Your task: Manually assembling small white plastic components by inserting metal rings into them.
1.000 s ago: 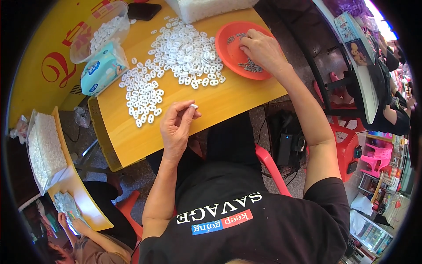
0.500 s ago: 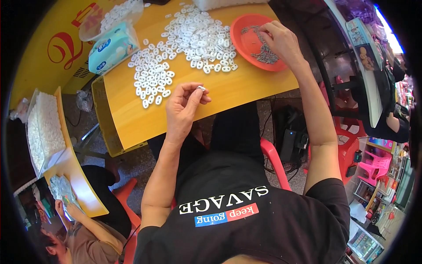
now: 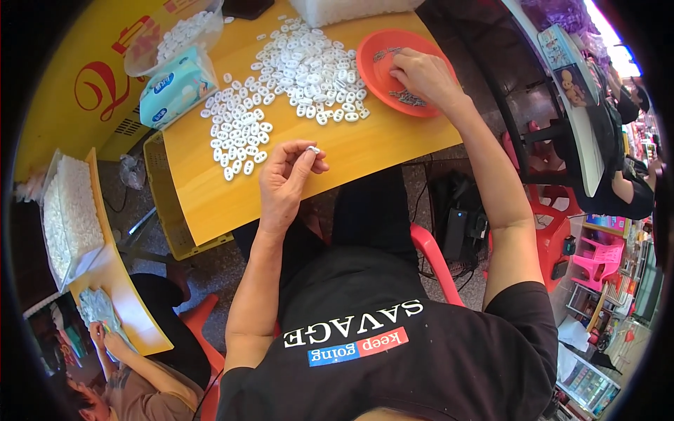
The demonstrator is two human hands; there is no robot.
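Observation:
My left hand (image 3: 289,181) pinches a small white oval piece (image 3: 313,149) between thumb and forefinger, above the near edge of the yellow table. My right hand (image 3: 423,76) reaches into a round red-orange dish (image 3: 368,69), its fingers bent down over small grey metal pieces (image 3: 408,98). Whether those fingertips hold a piece is hidden. Beyond my left hand, white oval pieces with two dark holes lie in a large heap (image 3: 309,64) and a smaller spread-out group (image 3: 240,133).
A turquoise tissue pack (image 3: 177,88) and a clear tub of white pieces (image 3: 184,38) stand at the far left. A translucent container (image 3: 354,8) sits at the back. Lower left, another person works at a side table (image 3: 144,319). A red chair (image 3: 434,263) is beneath me.
My right hand has shifted left and slightly down inside the dish. My left hand keeps its pinch on the white piece. The whole view has shifted slightly.

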